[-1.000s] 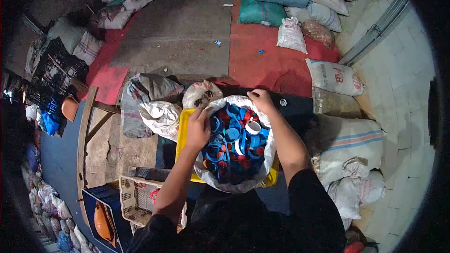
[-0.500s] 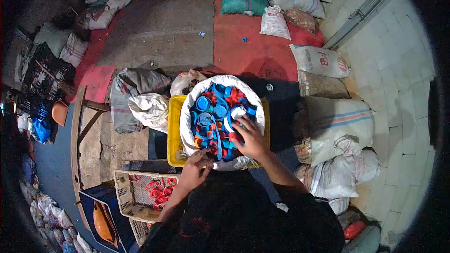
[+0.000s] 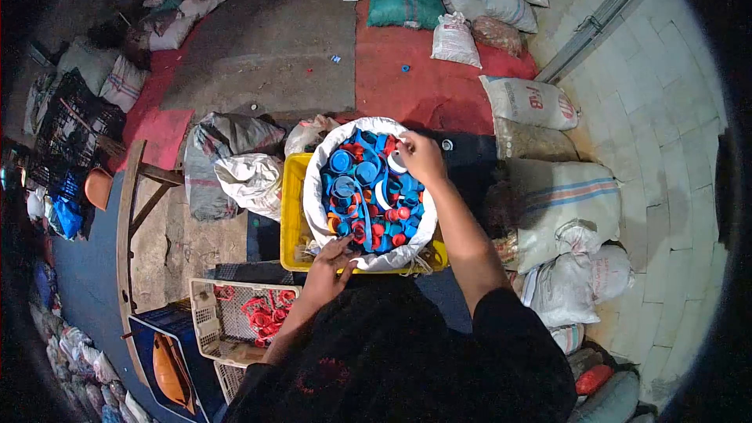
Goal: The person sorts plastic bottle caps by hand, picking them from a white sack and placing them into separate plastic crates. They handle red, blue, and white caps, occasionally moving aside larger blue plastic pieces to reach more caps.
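Observation:
A white sack point(image 3: 315, 215) with a rolled-down rim stands in a yellow crate point(image 3: 293, 211), full of blue, red and a few orange plastic caps point(image 3: 366, 172). At the near left of the rim, my left hand point(image 3: 329, 266) has its fingers curled over the sack's edge. My right hand point(image 3: 424, 160) is at the far right of the rim, fingers bent and closed. Next to its fingertips lies a white round lid point(image 3: 397, 162); whether they grip it is hidden. A white ring point(image 3: 381, 194) lies among the caps.
A cream plastic basket point(image 3: 205, 321) with red pieces stands at the lower left, beside a blue crate holding an orange object point(image 3: 172, 372). Stuffed sacks point(image 3: 568, 196) line the right wall. More sacks point(image 3: 249, 180) lie left of the yellow crate.
My right hand has moved from over the caps up and right to the far rim. More red and blue caps show where it was. My left hand stays at the near rim.

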Demonstrator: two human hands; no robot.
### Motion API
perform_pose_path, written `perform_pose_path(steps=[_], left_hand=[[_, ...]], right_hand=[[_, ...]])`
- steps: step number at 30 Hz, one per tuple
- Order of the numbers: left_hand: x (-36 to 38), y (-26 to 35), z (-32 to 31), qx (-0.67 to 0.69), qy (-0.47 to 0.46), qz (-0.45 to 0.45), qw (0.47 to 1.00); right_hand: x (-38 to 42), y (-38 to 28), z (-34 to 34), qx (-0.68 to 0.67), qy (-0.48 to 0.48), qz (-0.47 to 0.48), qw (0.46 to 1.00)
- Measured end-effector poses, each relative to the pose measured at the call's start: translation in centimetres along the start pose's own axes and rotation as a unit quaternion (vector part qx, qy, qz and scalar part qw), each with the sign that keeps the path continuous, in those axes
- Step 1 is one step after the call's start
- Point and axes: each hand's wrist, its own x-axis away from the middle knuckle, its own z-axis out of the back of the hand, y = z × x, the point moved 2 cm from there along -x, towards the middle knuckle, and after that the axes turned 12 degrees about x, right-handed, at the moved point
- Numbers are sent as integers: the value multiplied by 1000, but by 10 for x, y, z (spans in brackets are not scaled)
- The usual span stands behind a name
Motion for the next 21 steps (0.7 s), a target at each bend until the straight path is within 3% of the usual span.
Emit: perform_pose_path(steps=[3,12,16,21], left_hand=[[4,-3,1,9,-3,6,1000],[3,-4,4,21,6,-21,1000],[3,-8,3,22,-6,-19,1000],[3,-7,5,21,-7,-27,999]], right_hand=[[-15,-1,-18,137,-84,44,986],[3,-15,-40,273,-72,94,955],[3,-10,-39,272,-48,112,955],[8,-5,-30,116,-67,103,986]])
